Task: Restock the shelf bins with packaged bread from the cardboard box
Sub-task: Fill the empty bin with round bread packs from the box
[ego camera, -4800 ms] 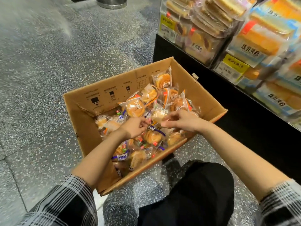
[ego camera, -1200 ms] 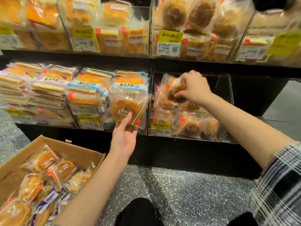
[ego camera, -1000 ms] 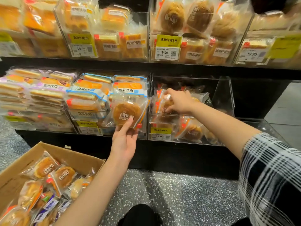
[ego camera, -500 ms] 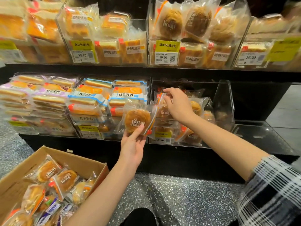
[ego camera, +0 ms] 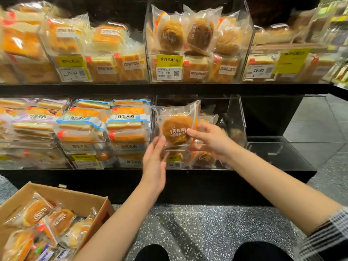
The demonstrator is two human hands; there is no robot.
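— Head view, starting at the far left: what sits down in the corner?

— An open cardboard box (ego camera: 79, 201) on the speckled floor (ego camera: 207, 227), with loose bread packets (ego camera: 37, 213) lying in it – round brown buns in clear wrappers.

— And above the box?

— Clear shelf bins. The lower-left bins (ego camera: 75, 129) are stacked full of flat sandwich-style packs with blue and orange labels. The upper row holds more packs behind yellow price tags (ego camera: 169, 60).

— Now the middle. Where is the left hand?

— The left hand (ego camera: 155, 162) is raised in front of the lower shelf, fingers straight and close together, their tips touching the lower left edge of a packaged bun (ego camera: 176, 129). It supports the pack without curling round it.

— So who holds the bun?

— The right hand (ego camera: 211, 139) – thumb on the front of the wrapper, fingers behind its right side, pinching it. The pack stands upright, printed face towards the camera, at the open front of the lower middle bin (ego camera: 235, 117).

— What is in that bin?

— A few of the same buns lie low at its front, just under the held pack; its upper part shows dark shelf behind.

— And further right?

— A clear bin (ego camera: 278, 149) with nothing visible in it, then grey floor tiles. A plaid sleeve (ego camera: 327, 234) covers the right arm at the frame's edge.
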